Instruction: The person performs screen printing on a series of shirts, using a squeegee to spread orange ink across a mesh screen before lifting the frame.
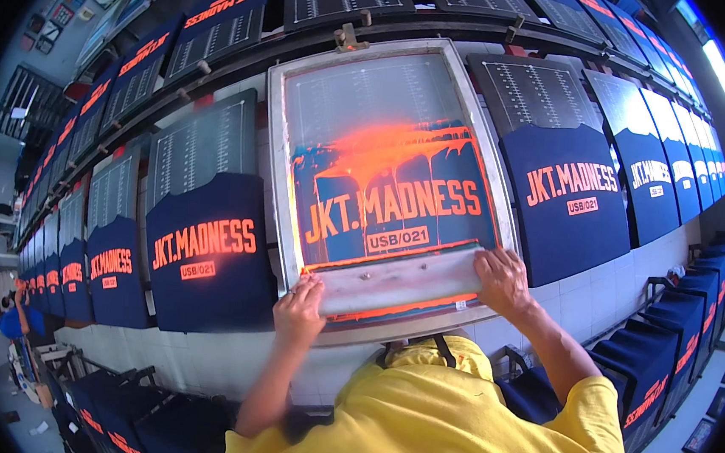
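Observation:
Both of my hands grip a wide, pale squeegee (401, 279) that lies across the near end of a screen printing frame (273, 126). My left hand (300, 308) is closed round its left end, and my right hand (505, 280) is closed round the right end. Bright orange ink (381, 153) is smeared over the upper middle of the mesh, with drips running down. Through the mesh shows orange lettering on dark navy fabric. More orange ink lines the near edge below the squeegee. The frame lies over a printing board.
Navy shirts (205, 282) with orange prints lie on boards to the left, and another printed shirt (565, 200) lies at right. Farther right, prints look white. A metal rail (447, 22) with a clamp (349, 38) runs behind the frame. Racked shirts (654, 369) stand at lower right. A person in blue (21, 321) is at far left.

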{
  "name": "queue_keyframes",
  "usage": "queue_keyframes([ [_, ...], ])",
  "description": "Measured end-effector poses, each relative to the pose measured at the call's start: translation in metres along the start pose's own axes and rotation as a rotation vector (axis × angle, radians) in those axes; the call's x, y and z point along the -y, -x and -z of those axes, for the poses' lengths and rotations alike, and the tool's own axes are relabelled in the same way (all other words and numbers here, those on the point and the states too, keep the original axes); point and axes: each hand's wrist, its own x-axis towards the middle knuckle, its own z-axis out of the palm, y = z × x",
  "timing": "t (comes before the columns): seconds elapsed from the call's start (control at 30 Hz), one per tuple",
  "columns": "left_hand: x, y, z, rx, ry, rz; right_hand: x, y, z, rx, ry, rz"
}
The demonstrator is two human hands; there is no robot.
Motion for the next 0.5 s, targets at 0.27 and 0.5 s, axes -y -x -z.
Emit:
queue_keyframes([
  [0.27, 0.056, -0.111, -0.017, -0.006, 0.023, -0.008, -0.058, -0.112, -0.010, 0.085, 0.013, -0.042],
  [0.5, 0.076, -0.174, -0.011, 0.074, 0.055, 0.039, -0.087, -0.175, -0.004, 0.191, -0.035, -0.104],
])
